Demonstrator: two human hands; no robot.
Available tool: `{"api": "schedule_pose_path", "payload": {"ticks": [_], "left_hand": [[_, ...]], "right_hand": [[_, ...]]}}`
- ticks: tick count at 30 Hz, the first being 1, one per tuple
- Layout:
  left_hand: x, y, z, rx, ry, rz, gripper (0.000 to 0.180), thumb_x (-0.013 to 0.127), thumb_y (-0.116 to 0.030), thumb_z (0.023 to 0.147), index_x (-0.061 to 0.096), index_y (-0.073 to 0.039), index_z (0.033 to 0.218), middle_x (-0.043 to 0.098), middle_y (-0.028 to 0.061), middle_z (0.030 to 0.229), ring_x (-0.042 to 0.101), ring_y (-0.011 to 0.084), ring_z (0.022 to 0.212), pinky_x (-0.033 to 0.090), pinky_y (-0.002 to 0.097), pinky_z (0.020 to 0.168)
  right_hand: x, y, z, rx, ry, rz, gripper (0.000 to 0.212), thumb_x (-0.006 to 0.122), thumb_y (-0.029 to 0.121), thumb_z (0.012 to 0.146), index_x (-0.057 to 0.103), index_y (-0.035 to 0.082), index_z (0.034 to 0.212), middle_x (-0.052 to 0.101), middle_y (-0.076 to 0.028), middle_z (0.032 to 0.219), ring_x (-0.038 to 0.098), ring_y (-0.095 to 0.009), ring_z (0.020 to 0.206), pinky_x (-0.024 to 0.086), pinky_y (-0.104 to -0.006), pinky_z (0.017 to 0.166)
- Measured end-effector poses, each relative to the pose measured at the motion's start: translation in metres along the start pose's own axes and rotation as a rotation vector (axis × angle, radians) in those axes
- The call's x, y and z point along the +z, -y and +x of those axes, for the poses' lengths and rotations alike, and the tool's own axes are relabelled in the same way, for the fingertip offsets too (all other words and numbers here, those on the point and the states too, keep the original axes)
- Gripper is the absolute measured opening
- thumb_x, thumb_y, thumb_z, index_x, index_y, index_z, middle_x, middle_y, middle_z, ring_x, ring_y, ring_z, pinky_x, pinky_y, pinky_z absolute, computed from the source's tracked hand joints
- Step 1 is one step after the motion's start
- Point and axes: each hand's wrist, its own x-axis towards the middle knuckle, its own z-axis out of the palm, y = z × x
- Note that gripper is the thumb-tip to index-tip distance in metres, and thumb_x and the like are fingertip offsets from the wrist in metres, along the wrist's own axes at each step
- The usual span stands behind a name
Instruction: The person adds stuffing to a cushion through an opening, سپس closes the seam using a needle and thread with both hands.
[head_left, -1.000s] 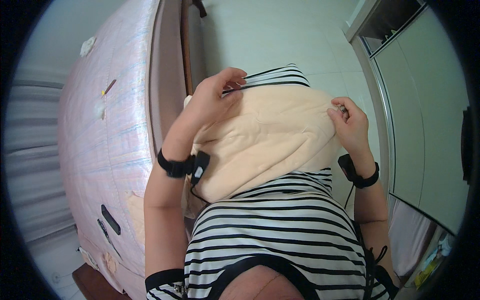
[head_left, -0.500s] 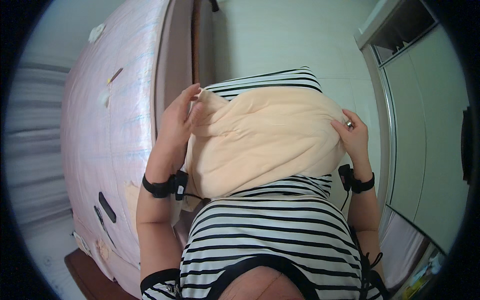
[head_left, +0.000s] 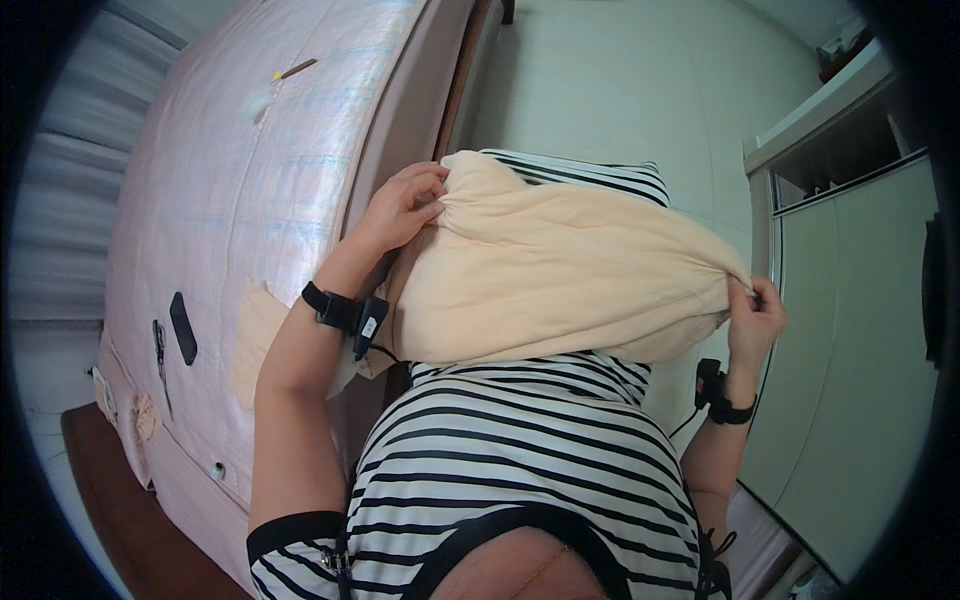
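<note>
A cream-coloured piece of soft cloth point(head_left: 570, 265) lies across my lap, over a black-and-white striped garment. My left hand point(head_left: 405, 205) pinches its upper left edge, where the fabric gathers into creases. At the far right end my right hand point(head_left: 755, 315) grips a bunched corner between thumb and fingers. Between the two hands the cloth is stretched, with folds running from each grip. Its left side hangs down beside the bed, partly hidden by my left forearm.
To my left is a bed with a shiny pink plaid cover point(head_left: 215, 210). On it lie a black oblong object point(head_left: 183, 328), scissors point(head_left: 161, 365), a brown-handled tool point(head_left: 297, 69) and a cream cloth piece point(head_left: 262, 335). A pale sliding-door cabinet point(head_left: 850, 330) stands at the right.
My right hand has moved outward and down, now pinching the cloth's corner and pulling it taut. The left hand keeps near the upper left edge. The whole view has turned slightly.
</note>
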Motion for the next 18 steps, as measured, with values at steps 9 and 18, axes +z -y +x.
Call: {"api": "schedule_pose_path", "payload": {"ticks": [9,18], "left_hand": [[-0.068,-0.141,0.000,-0.017,-0.098,0.123,0.011,0.067,-0.012,0.096,0.061,-0.004,0.100,0.063,0.0112,0.087,0.062,0.0263,0.081,0.049,0.0357,0.072],[-0.030,-0.127,-0.042,0.062,0.050,0.372,0.059,0.078,-0.016,0.085,0.053,-0.001,0.137,0.055,0.0209,0.141,0.055,0.0410,0.127,0.046,0.0430,0.107]], "right_hand": [[-0.088,0.016,0.007,-0.089,-0.302,-0.131,0.016,0.079,0.017,0.093,0.073,0.004,0.099,0.063,0.005,0.077,0.047,-0.004,0.065,0.040,-0.0209,0.060],[-0.065,-0.040,-0.023,0.153,0.248,-0.517,0.030,0.081,0.011,0.083,0.074,0.002,0.111,0.063,-0.001,0.075,0.052,-0.010,0.064,0.044,-0.0257,0.061]]}}
